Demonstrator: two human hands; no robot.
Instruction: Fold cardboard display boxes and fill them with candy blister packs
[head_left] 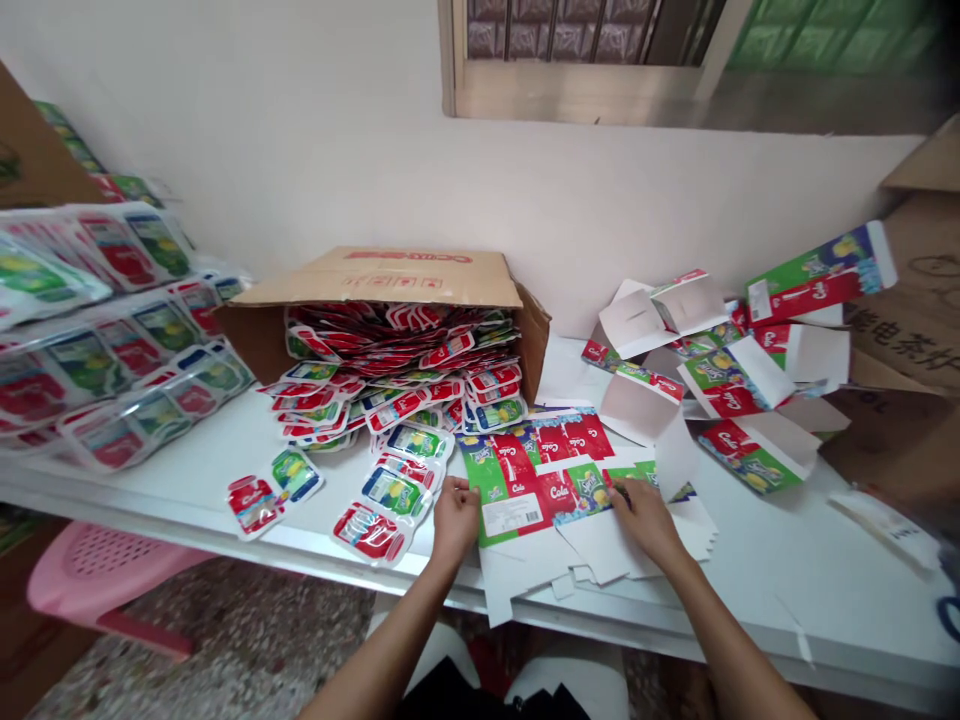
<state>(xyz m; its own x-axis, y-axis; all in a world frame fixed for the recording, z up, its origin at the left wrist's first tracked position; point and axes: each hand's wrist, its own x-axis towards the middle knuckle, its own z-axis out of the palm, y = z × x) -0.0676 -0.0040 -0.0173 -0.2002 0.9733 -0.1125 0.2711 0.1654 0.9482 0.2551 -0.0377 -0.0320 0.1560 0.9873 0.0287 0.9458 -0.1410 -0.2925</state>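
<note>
1. The left grip point(456, 520) pinches the left edge of a flat printed carton point(559, 490).
2. The right grip point(646, 515) pinches the carton's right side; its fingertips are partly hidden.
3. The carton lies between both grips, at the front of the tabletop point(757, 580), with white flaps spread toward the person.
4. Just left of the left grip lies a strip of can-printed packets point(394, 490); farther left, a separate pair of packets point(276, 490).
5. Beyond the left grip, a cardboard box point(427, 272) lies on its side, packets spilling from its opening.
6. Beyond and right of the right grip, folded cartons point(739, 375) sit in a loose heap.
</note>
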